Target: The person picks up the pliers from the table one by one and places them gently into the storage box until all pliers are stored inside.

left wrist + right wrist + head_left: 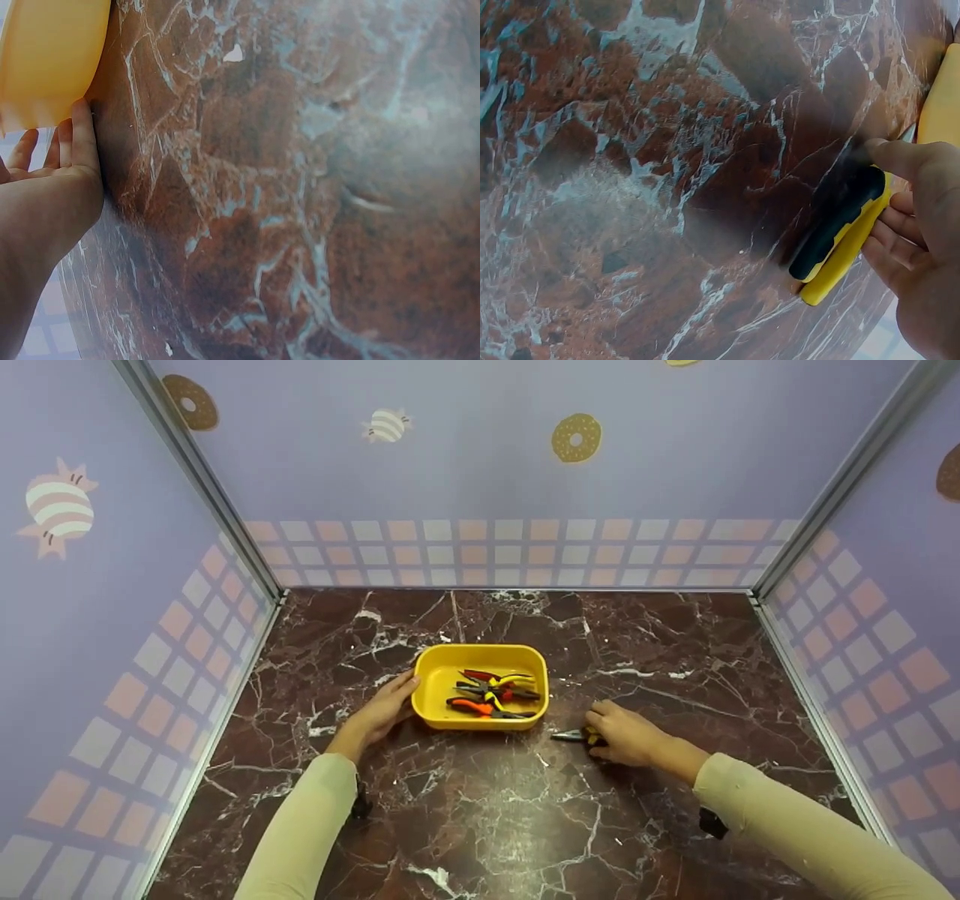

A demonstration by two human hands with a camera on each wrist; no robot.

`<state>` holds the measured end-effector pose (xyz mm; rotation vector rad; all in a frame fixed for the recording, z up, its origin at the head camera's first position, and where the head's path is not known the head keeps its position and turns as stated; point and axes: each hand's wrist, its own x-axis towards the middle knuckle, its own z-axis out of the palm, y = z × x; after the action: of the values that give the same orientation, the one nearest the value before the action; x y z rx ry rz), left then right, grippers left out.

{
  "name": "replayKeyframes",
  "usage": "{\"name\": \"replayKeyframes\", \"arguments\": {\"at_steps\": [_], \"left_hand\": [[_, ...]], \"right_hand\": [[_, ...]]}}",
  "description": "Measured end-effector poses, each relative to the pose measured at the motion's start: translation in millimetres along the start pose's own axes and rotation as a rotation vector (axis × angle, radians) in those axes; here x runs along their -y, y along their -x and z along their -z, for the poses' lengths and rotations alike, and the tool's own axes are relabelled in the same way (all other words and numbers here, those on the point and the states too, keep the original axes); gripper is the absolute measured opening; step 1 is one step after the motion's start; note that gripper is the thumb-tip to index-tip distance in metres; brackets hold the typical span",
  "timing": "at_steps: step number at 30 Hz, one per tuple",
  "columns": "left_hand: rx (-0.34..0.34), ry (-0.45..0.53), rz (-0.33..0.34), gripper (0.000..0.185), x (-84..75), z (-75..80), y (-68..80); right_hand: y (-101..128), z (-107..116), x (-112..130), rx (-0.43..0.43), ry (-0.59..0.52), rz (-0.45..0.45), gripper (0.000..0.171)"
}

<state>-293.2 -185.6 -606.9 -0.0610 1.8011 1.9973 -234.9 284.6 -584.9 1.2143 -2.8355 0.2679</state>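
Beside the left wall of a yellow plastic bin (426, 718), my left hand (386, 701) rests its fingers against the outside. The left wrist view shows those fingers (84, 139) fairly straight at the bin's wall. To the right of the bin, my right hand (626, 733) holds a pair of pliers (570, 735) low at the tabletop, their metal jaws pointing left towards the bin. In the right wrist view the pliers' black and yellow handles (840, 236) lie between thumb and fingers. Several pliers (491, 694) with red, orange and yellow handles lie crossed inside the bin.
The dark red marbled tabletop (480, 810) spreads around the bin. Purple patterned panels stand at the back (480, 472), the left (82, 622) and the right, joined by grey metal corner posts (840, 480).
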Motion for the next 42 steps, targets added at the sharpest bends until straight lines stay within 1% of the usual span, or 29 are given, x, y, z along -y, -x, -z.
{"name": "replayKeyframes", "arguments": {"at_steps": [6, 13, 19, 26, 32, 39, 42], "left_hand": [[-0.008, -0.002, 0.001, 0.065, 0.8, 0.2, -0.6], [-0.007, -0.006, 0.01, 0.066, -0.1, -0.3, -0.5], [-0.009, -0.027, 0.01, 0.064, -2.2, 0.3, 0.4], [-0.013, -0.017, 0.011, 0.065, -1.5, 0.4, -0.7], [-0.024, -0.008, 0.018, 0.065, 1.2, -0.5, -1.5], [-0.018, -0.017, 0.015, 0.065, -1.7, -2.2, 0.3], [-0.017, -0.011, 0.015, 0.064, -1.1, -1.8, 0.8]], "right_hand": [[9, 2, -8, 0.001, -0.017, 0.006, 0.043], [20, 8, -20, 0.071, -0.052, -0.025, 0.05], [26, 10, -26, 0.11, -0.073, -0.072, 0.043], [23, 12, -26, 0.106, -0.054, -0.059, 0.036], [17, 17, -25, 0.122, -0.032, -0.028, 0.035], [11, 22, -27, 0.146, 0.003, 0.002, 0.032], [8, 23, -28, 0.143, -0.007, 0.014, 0.032]]}}
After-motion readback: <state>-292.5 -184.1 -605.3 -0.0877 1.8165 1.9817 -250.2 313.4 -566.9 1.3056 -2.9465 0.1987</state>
